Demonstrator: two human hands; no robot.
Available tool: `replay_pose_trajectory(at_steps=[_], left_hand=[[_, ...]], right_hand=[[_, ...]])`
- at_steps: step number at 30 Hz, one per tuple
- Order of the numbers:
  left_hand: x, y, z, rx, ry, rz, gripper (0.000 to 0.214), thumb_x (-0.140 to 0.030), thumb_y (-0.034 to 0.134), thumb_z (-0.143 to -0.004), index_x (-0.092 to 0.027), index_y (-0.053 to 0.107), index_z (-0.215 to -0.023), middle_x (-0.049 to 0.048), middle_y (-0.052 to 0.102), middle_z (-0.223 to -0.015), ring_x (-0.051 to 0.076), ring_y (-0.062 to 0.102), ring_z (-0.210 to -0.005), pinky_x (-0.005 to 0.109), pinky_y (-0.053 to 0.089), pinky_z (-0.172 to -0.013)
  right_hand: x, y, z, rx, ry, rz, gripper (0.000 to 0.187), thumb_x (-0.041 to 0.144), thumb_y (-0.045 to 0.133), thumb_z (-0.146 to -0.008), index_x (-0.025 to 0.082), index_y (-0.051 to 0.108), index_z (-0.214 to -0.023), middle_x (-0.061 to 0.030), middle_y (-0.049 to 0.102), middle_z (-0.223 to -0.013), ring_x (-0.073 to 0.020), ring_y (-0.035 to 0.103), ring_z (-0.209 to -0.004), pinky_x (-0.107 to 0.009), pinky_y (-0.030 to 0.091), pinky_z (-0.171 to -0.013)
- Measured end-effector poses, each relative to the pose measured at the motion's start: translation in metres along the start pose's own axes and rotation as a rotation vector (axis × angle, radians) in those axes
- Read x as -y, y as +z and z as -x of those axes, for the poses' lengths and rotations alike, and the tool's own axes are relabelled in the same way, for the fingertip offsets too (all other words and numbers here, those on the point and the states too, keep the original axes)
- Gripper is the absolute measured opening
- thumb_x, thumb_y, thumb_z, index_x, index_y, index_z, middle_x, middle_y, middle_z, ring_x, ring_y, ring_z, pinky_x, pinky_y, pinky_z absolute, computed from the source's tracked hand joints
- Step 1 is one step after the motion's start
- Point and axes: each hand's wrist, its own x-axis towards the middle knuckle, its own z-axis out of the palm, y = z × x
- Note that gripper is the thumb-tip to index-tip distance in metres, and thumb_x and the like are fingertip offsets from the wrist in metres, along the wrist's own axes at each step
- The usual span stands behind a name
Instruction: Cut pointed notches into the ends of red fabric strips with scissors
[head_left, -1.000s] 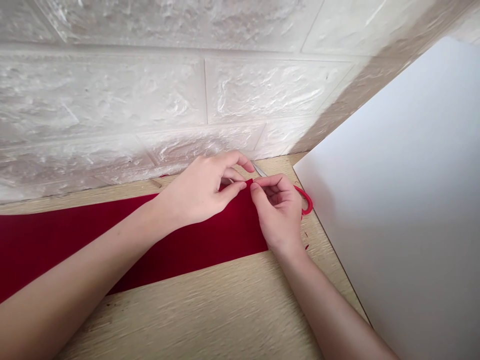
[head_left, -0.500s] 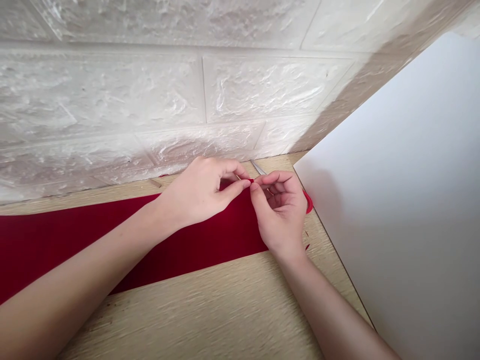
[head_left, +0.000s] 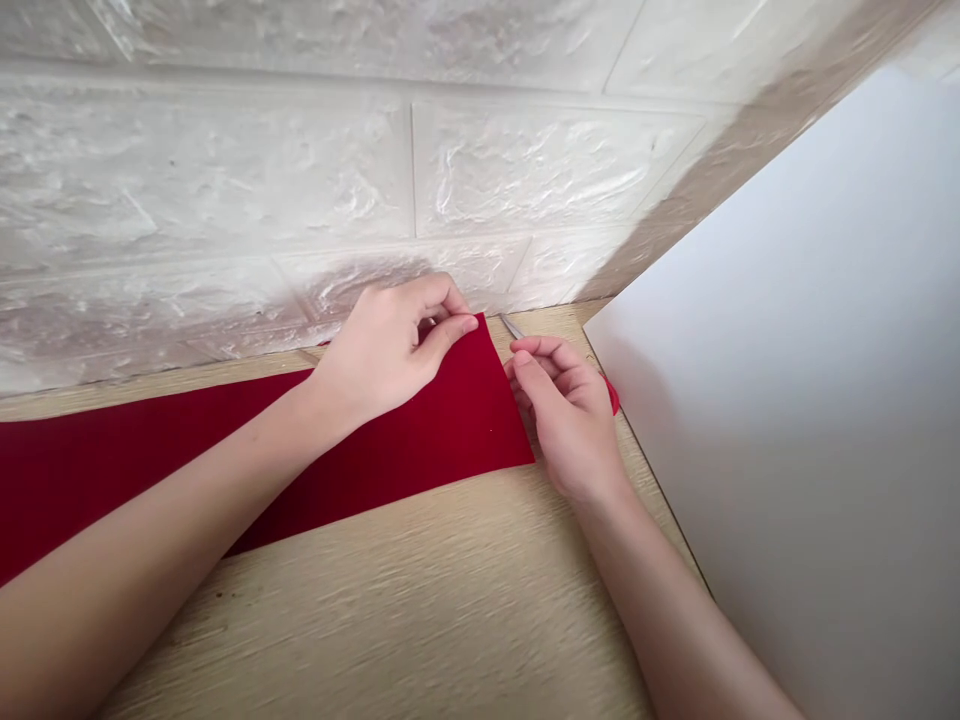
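A wide strip of dark red cloth [head_left: 450, 420] lies across the wooden surface, its right end slightly lifted. My left hand [head_left: 397, 340] pinches the upper right corner of this cloth between thumb and fingers. Just right of the cloth's short edge is my right hand [head_left: 570, 410], apart from that corner, with thumb and index finger pressed together. Whatever might be between those fingertips is too small to make out. Behind the right hand lies a pair of scissors [head_left: 610, 394]; the metal tip and part of the red handle show, the rest is hidden.
A white brick-patterned wall [head_left: 285, 190] rises along the back of the wooden surface [head_left: 420, 620]. On the right a large white panel [head_left: 810, 400] stands at an angle. A small thin scrap [head_left: 306, 357] lies by the wall behind my left hand.
My hands were together at the cloth's corner and are now apart. The left has lifted the corner up and slightly left; the right has let go of it and drawn away.
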Motion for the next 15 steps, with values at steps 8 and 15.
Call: replay_pose_trajectory(at_steps=[8, 15], left_hand=[[-0.002, -0.007, -0.001, -0.020, 0.023, -0.058, 0.018, -0.035, 0.060, -0.096, -0.022, 0.070, -0.090, -0.0013, 0.077, -0.084, 0.015, 0.065, -0.070, 0.030, 0.047, -0.071], [0.001, -0.006, -0.003, -0.002, 0.012, -0.071, 0.017, -0.034, 0.061, -0.096, -0.021, 0.072, -0.094, 0.0002, 0.078, -0.089, 0.017, 0.068, -0.077, 0.031, 0.047, -0.075]], right_hand=[[0.024, -0.032, 0.000, 0.412, 0.152, 0.174, 0.050, 0.073, 0.068, -0.087, 0.024, 0.077, -0.087, -0.0034, 0.077, -0.081, -0.0177, 0.073, -0.073, -0.033, 0.063, -0.071], [0.034, -0.043, 0.002, 0.545, 0.147, 0.451, 0.048, 0.066, 0.072, -0.088, 0.022, 0.072, -0.070, 0.0005, 0.070, -0.064, -0.0145, 0.066, -0.058, -0.031, 0.057, -0.061]])
